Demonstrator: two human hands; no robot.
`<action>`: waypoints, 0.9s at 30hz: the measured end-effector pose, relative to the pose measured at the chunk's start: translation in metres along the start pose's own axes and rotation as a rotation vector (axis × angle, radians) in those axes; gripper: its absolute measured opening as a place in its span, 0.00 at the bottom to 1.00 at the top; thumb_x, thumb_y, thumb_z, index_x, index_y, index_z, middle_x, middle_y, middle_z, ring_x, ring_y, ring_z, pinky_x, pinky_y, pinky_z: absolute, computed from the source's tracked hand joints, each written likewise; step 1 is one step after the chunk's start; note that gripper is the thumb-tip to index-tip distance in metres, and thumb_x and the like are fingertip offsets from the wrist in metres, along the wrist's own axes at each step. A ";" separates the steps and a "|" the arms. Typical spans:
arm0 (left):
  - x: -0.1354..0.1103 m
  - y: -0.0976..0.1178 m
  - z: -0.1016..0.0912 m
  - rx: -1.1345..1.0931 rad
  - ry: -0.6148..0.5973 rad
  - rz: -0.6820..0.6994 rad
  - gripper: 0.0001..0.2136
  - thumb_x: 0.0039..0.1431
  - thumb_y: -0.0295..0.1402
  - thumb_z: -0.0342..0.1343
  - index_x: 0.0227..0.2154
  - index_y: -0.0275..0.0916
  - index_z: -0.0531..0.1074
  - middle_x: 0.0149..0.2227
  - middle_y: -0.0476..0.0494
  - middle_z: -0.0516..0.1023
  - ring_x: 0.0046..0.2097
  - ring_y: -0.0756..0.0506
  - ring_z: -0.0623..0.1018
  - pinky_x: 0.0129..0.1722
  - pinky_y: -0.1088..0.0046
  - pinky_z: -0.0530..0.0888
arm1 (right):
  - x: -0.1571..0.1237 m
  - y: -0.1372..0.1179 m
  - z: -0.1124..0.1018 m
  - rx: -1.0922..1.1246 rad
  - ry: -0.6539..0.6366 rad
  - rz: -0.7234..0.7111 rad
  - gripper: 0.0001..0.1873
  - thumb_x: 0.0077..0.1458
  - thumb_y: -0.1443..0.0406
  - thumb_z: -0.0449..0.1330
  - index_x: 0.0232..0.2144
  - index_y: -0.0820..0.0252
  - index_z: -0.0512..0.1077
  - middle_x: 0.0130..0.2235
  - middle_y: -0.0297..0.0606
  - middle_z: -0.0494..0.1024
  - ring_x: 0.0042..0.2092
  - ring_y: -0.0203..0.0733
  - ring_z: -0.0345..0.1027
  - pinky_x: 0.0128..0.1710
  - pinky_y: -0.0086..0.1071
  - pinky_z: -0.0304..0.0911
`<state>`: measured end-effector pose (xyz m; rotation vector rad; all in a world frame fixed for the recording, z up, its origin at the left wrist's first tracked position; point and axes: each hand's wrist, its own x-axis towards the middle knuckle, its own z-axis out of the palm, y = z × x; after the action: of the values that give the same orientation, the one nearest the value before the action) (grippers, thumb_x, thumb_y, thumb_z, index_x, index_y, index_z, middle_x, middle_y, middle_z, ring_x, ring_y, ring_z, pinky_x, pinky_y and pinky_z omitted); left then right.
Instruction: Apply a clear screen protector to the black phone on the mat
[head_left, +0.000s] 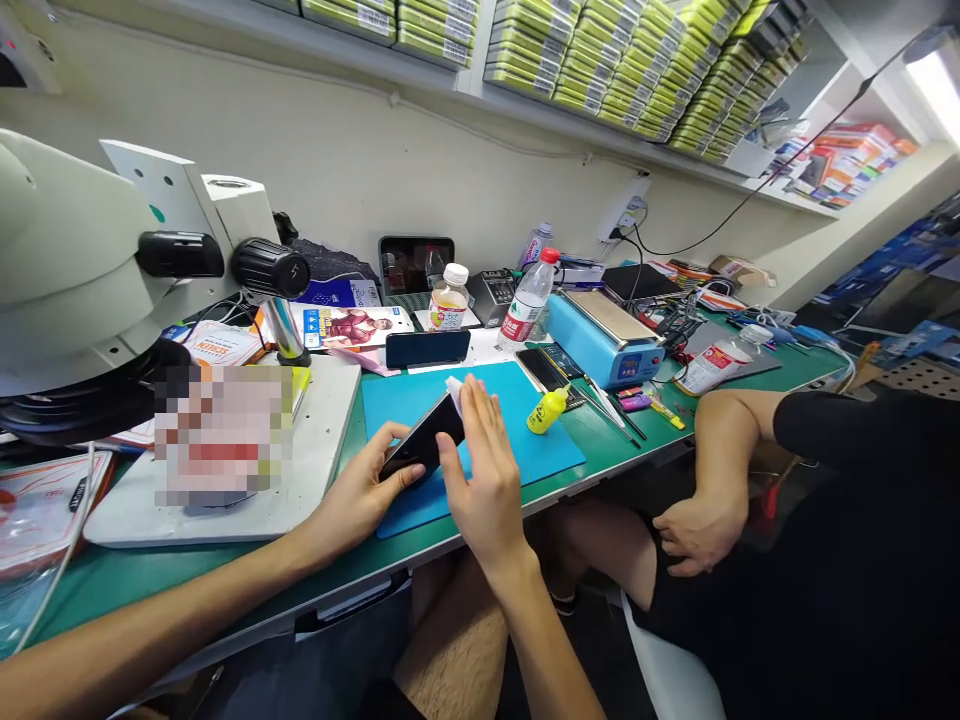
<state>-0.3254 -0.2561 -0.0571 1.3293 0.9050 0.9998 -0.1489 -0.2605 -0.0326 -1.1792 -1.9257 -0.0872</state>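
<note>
My left hand (364, 490) grips a dark phone (420, 443) by its lower end and holds it tilted up above the blue mat (525, 450). My right hand (484, 470) lies against the phone's right side with fingers stretched out and together. A small white cloth or wipe (454, 388) sticks out at my right fingertips, pressed on the phone's top. A yellow squeeze bottle (547, 410) lies on the mat just right of my hands.
A microscope (90, 270) with a white base plate (315, 440) fills the left. Behind the mat stand another dark phone (427, 348), two bottles (529, 300), and a blue heating box (604, 340). Tweezers and tools (611, 408) lie right. A seated person's arm (712, 470) rests at the bench edge.
</note>
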 end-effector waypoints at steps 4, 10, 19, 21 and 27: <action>0.001 0.007 0.000 -0.083 -0.027 -0.020 0.22 0.63 0.41 0.63 0.56 0.42 0.67 0.50 0.44 0.81 0.47 0.43 0.79 0.48 0.68 0.75 | -0.011 -0.009 0.006 -0.024 -0.034 0.077 0.38 0.73 0.65 0.48 0.76 0.57 0.34 0.76 0.44 0.45 0.76 0.52 0.38 0.74 0.57 0.47; 0.003 0.012 -0.002 -0.216 -0.049 -0.041 0.26 0.59 0.40 0.66 0.58 0.40 0.70 0.57 0.39 0.78 0.57 0.37 0.77 0.57 0.60 0.74 | -0.028 -0.002 0.010 0.009 -0.067 0.117 0.37 0.73 0.64 0.46 0.76 0.54 0.32 0.77 0.43 0.40 0.76 0.54 0.36 0.73 0.61 0.47; 0.001 0.012 0.001 -0.388 -0.114 -0.127 0.28 0.60 0.39 0.67 0.63 0.42 0.70 0.58 0.39 0.79 0.56 0.37 0.79 0.55 0.62 0.76 | -0.047 -0.008 0.008 -0.027 -0.109 0.166 0.35 0.73 0.64 0.46 0.76 0.58 0.38 0.76 0.46 0.45 0.76 0.55 0.39 0.72 0.59 0.52; 0.000 0.014 0.003 -0.458 -0.128 -0.190 0.29 0.61 0.37 0.67 0.64 0.44 0.69 0.58 0.39 0.79 0.55 0.38 0.80 0.53 0.64 0.77 | -0.052 -0.008 0.007 -0.032 -0.161 0.139 0.37 0.73 0.62 0.49 0.76 0.60 0.38 0.76 0.48 0.45 0.76 0.57 0.39 0.71 0.60 0.54; -0.003 0.022 0.008 -0.640 -0.060 -0.352 0.33 0.62 0.32 0.65 0.69 0.48 0.62 0.60 0.38 0.76 0.49 0.42 0.83 0.48 0.61 0.82 | -0.045 -0.001 0.002 0.083 -0.214 0.145 0.31 0.75 0.57 0.45 0.75 0.56 0.47 0.74 0.44 0.55 0.75 0.52 0.44 0.73 0.60 0.48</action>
<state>-0.3206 -0.2618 -0.0348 0.6308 0.6609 0.8643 -0.1424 -0.2915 -0.0644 -1.3113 -1.9988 0.2028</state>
